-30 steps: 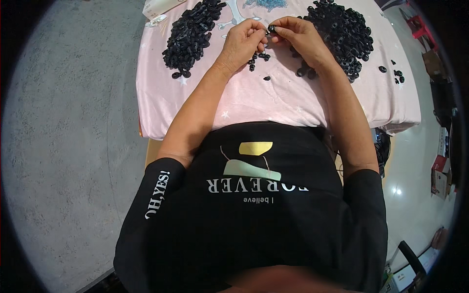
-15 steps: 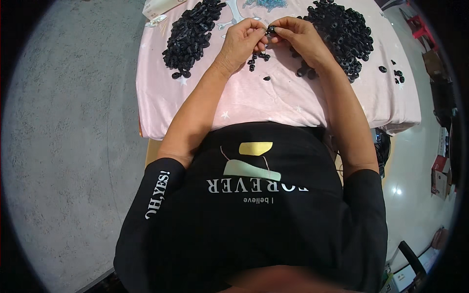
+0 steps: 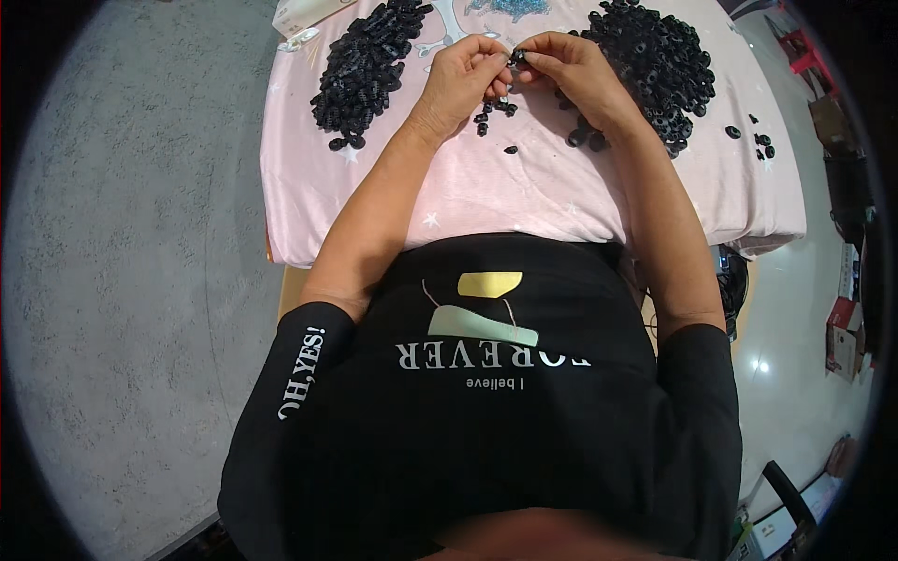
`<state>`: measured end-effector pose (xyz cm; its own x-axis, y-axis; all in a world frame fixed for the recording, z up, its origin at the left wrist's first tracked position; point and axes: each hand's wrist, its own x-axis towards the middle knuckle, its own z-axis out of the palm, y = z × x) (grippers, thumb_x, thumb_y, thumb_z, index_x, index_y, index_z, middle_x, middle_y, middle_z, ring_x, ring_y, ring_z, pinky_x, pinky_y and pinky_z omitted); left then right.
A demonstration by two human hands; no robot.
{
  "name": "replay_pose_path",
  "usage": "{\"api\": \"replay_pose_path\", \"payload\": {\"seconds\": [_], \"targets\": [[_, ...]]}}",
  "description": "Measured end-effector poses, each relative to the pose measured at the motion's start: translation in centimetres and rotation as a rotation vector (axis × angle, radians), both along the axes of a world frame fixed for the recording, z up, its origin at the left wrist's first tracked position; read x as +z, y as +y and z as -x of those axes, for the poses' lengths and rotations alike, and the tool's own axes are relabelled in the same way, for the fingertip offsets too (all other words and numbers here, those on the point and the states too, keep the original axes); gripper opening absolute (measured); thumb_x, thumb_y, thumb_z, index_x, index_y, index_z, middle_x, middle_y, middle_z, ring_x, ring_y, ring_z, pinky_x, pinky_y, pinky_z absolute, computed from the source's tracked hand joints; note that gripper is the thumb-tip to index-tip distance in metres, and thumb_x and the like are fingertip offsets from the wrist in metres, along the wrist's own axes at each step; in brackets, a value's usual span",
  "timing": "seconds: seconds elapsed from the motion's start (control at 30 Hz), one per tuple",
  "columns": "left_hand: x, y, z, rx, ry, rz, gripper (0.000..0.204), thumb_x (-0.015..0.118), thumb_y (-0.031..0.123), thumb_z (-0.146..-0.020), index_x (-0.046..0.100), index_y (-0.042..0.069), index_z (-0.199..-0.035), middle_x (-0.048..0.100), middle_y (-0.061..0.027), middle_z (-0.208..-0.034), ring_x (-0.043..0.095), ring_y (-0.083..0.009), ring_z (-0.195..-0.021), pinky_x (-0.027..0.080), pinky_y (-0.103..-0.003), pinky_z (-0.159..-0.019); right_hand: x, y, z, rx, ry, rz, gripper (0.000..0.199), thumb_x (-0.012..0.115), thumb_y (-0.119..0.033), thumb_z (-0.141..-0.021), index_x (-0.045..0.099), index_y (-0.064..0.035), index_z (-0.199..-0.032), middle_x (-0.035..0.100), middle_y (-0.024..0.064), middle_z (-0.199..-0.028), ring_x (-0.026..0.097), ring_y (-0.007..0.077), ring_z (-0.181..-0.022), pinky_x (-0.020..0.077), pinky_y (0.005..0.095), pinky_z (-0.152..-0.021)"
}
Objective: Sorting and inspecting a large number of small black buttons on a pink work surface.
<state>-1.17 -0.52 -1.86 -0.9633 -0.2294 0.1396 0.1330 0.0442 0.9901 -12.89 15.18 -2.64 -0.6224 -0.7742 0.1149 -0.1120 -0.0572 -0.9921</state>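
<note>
Over the far middle of the table, my two hands meet fingertip to fingertip around a small black part (image 3: 517, 58). My left hand (image 3: 468, 77) pinches its left side between thumb and forefinger. From the other side my right hand (image 3: 572, 75) grips it the same way, the remaining fingers curled. The part is shiny and mostly covered by the fingertips, so its exact kind is unclear. Several tiny black pieces (image 3: 483, 119) lie on the cloth just below my left fingers, and a single black piece (image 3: 511, 150) lies nearer to me.
A pink star-patterned cloth (image 3: 524, 201) covers the table. Black ridged parts (image 3: 365, 79) are heaped at left, and rounder black parts (image 3: 659, 70) at right. A few loose black pieces (image 3: 762, 140) lie far right. Clear bluish pieces (image 3: 510, 7) and a white box (image 3: 304, 14) are at the back.
</note>
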Motion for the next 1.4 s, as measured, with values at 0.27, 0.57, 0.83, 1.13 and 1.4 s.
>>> {"api": "replay_pose_path", "payload": {"seconds": [0.27, 0.57, 0.83, 1.13, 1.4], "targets": [[0.1, 0.01, 0.07, 0.018, 0.003, 0.009, 0.015, 0.057, 0.012, -0.097, 0.059, 0.0, -0.105, 0.065, -0.0046, -0.08, 0.06, -0.0079, -0.066, 0.048, -0.018, -0.06, 0.61, 0.03, -0.45, 0.021, -0.051, 0.021, 0.02, 0.059, -0.013, -0.097, 0.065, -0.0007, -0.112, 0.068, 0.0023, -0.092, 0.064, 0.0071, -0.082, 0.0509, 0.0198, -0.074], [0.11, 0.06, -0.02, 0.026, 0.002, -0.004, 0.015, 0.058, 0.013, -0.097, 0.059, 0.0, -0.106, 0.064, -0.004, -0.08, 0.059, -0.0075, -0.066, 0.047, -0.018, -0.06, 0.11, -0.05, -0.12, 0.016, -0.032, 0.009, 0.02, 0.059, -0.012, -0.097, 0.065, -0.0008, -0.112, 0.068, 0.0019, -0.092, 0.063, 0.0067, -0.081, 0.0505, 0.0196, -0.075], [-0.11, 0.02, 0.06, 0.032, 0.003, 0.009, 0.015, 0.058, 0.014, -0.098, 0.06, 0.0, -0.105, 0.064, -0.0041, -0.08, 0.06, -0.0077, -0.066, 0.047, -0.018, -0.06, 0.26, -0.09, -0.35, 0.033, -0.066, 0.03, 0.021, 0.059, -0.012, -0.096, 0.065, -0.0009, -0.113, 0.068, 0.0017, -0.092, 0.063, 0.0066, -0.081, 0.0503, 0.0193, -0.074], [-0.02, -0.01, 0.07, 0.017, -0.022, 0.017, 0.016, 0.057, 0.014, -0.098, 0.06, 0.0, -0.105, 0.064, -0.0043, -0.08, 0.06, -0.0079, -0.067, 0.047, -0.018, -0.061, 0.35, 0.0, -0.3, 0.036, -0.029, 0.021, 0.019, 0.059, -0.012, -0.097, 0.065, -0.0009, -0.111, 0.068, 0.0016, -0.091, 0.063, 0.0061, -0.08, 0.0504, 0.019, -0.074], [-0.03, -0.11, 0.05, 0.008, -0.003, 0.006, 0.015, 0.058, 0.013, -0.098, 0.06, 0.0, -0.106, 0.064, -0.0041, -0.08, 0.06, -0.0079, -0.067, 0.048, -0.018, -0.061, 0.42, -0.09, -0.45, 0.023, -0.067, 0.013, 0.019, 0.059, -0.012, -0.096, 0.065, -0.0009, -0.111, 0.068, 0.0015, -0.09, 0.063, 0.0062, -0.08, 0.0506, 0.0183, -0.072]]}}
